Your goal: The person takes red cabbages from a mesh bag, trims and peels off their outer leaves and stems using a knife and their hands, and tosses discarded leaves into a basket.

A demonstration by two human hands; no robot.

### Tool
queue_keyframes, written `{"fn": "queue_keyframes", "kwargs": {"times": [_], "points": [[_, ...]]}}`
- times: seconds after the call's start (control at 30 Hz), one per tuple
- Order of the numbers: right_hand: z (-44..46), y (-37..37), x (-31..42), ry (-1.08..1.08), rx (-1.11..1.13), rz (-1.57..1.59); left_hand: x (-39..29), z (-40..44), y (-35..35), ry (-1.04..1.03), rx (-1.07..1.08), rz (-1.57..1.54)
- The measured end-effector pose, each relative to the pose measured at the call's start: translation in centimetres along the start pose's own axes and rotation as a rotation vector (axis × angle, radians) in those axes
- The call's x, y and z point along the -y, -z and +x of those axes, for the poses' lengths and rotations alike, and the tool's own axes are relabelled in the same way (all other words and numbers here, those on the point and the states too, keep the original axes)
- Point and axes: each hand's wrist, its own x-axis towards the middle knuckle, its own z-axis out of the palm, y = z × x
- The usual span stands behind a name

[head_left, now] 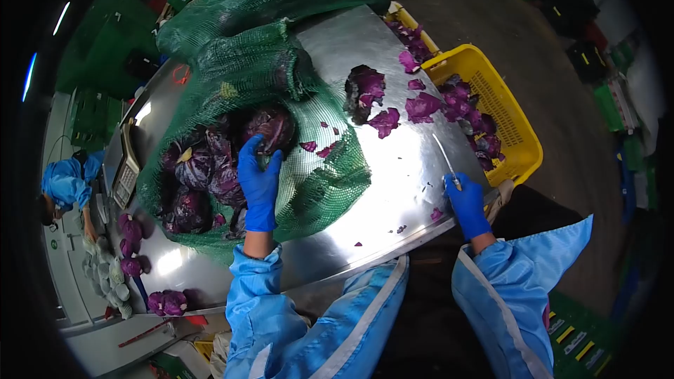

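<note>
My left hand (260,186), in a blue glove, has its thumb and fingers on a dark red cabbage (269,128) at the mouth of a green mesh bag (316,189). Several more red cabbages (196,168) lie in the bag, beside and left of that hand. At the table's right edge my right hand (465,203), also gloved in blue, is closed around the handle of a knife (445,156), whose thin blade points up and away. Loose purple leaves (423,107) lie on the metal table (393,189) beyond the knife.
A yellow basket (516,116) holding purple leaves stands off the table's right side. Filled green mesh bags (260,0) lie at the far end. Trimmed cabbages (167,302) and a scale (125,172) are on the left. Another person (67,182) in blue is at the far left, near pale cabbages (105,277).
</note>
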Motion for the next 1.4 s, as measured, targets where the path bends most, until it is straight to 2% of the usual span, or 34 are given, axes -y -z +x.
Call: {"fn": "queue_keyframes", "kwargs": {"times": [0.07,0.1,0.17,0.23,0.3,0.37,0.43,0.47,0.5,0.57,0.6,0.63,0.7,0.77,0.83,0.9,0.93,0.97,1.03,1.1,1.13,1.17,1.2,1.23,1.27,1.3,1.33,1.37,1.4], "points": [[0.3,0.0,-0.3,0.031,0.011,-0.066,0.1,1.6,1.5,0.045,-0.057,0.002],[0.3,0.1,-0.3,0.056,0.013,-0.136,-0.4,2.6,2.8,0.007,-0.099,0.292],[0.2,0.3,0.2,0.024,0.052,-0.069,1.9,4.5,4.3,-0.028,-0.170,0.624],[0.3,0.4,0.6,-0.009,0.089,0.000,2.5,7.0,5.1,0.045,-0.170,0.655],[0.3,0.5,0.8,-0.057,0.112,0.001,2.9,9.4,5.2,-0.023,-0.139,0.711],[0.2,0.6,1.3,-0.086,0.120,0.013,4.7,12.3,5.6,-0.071,-0.057,0.604],[0.5,0.4,0.8,-0.116,0.123,0.028,5.1,13.8,5.0,-0.045,0.026,0.220],[0.8,-0.2,-0.4,-0.127,0.120,0.095,5.3,14.1,4.8,-0.059,-0.001,0.096],[0.8,-0.3,-1.2,-0.141,0.115,0.160,5.1,14.1,4.8,-0.062,0.008,0.093],[0.5,0.2,-0.2,-0.184,0.132,0.183,5.1,13.6,5.1,-0.057,-0.048,0.338],[0.5,0.4,0.3,-0.217,0.156,0.209,5.8,13.2,4.9,-0.061,-0.105,0.259],[0.4,0.6,0.5,-0.150,0.160,0.126,6.2,12.5,4.5,0.026,-0.113,0.054],[0.1,1.1,1.8,-0.168,0.158,0.148,5.4,10.4,4.4,0.016,-0.302,0.147],[0.6,-0.2,-0.8,-0.106,0.149,0.141,2.0,7.7,5.1,0.043,-0.198,-0.041],[0.1,-1.8,0.8,0.010,0.131,0.335,-2.7,3.6,4.9,0.168,-0.111,-0.330],[0.1,-1.8,4.8,0.270,0.153,0.030,-2.5,-0.4,4.8,0.263,0.006,-0.503],[0.2,-1.4,7.3,0.275,0.206,-0.070,-7.1,-1.6,3.2,0.311,0.066,-0.577],[0.3,-1.0,9.9,0.276,0.261,-0.170,-6.9,-2.6,2.8,0.316,0.168,-0.553],[0.6,-0.2,13.5,0.417,0.169,-0.233,-9.5,-4.4,0.0,0.419,0.309,-0.658],[0.9,1.7,16.2,0.536,0.139,-0.261,-9.5,-5.6,-3.2,0.441,0.406,-0.574],[1.1,2.5,17.1,0.723,0.123,-0.429,-10.2,-6.1,-5.0,0.447,0.449,-0.524],[1.0,3.2,18.1,0.721,0.121,-0.431,-10.6,-6.4,-6.5,0.455,0.492,-0.470],[0.6,3.8,19.2,0.810,0.185,-0.451,-9.1,-7.1,-8.2,0.258,0.528,-0.153],[0.4,4.4,20.5,0.909,0.255,-0.469,-10.5,-7.1,-9.4,0.089,0.520,0.144],[-0.1,5.1,21.8,0.955,0.303,-0.451,-9.9,-7.2,-10.6,-0.099,0.502,0.247],[-0.8,5.6,23.0,1.000,0.355,-0.422,-9.0,-7.7,-11.5,-0.164,0.444,0.244],[-1.3,5.8,23.9,1.013,0.343,-0.199,-9.1,-7.7,-12.2,-0.228,0.383,0.244],[-2.0,5.5,24.1,1.089,0.342,-0.334,-9.7,-7.6,-11.3,-0.572,0.416,0.608],[-3.0,5.3,24.6,1.120,0.339,-0.390,-10.7,-8.1,-11.7,-0.357,0.400,0.573]]}}
